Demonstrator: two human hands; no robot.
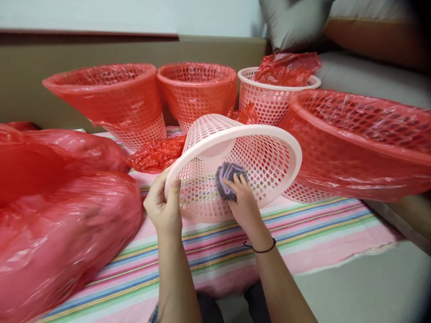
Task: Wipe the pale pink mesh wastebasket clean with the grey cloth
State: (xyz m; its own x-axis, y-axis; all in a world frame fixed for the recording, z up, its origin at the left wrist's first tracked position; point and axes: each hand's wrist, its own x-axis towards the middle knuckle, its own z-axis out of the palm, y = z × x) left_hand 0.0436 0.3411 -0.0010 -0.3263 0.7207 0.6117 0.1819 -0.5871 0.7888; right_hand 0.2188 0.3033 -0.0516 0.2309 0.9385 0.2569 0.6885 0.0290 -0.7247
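A pale pink perforated plastic basket [266,130] lies tipped on its side, its mouth facing me. My left hand [164,202] grips the left part of its rim, thumb on the inside. Within the mouth, my right hand [243,197] presses a folded grey-purple cloth [226,179] near the basket's inner wall, fingers closed over it. A dark band circles my right wrist. Beneath the basket is a striped cloth [215,251] in pink, white, blue, green and yellow.
Behind stand two baskets lined with red plastic bags [124,103], and a pink basket [262,101] with a crumpled red bag [286,67] on top. Another red-lined basket [353,148] is at right. A large filled red bag [67,224] occupies the left. Cushions [296,22] lie back right.
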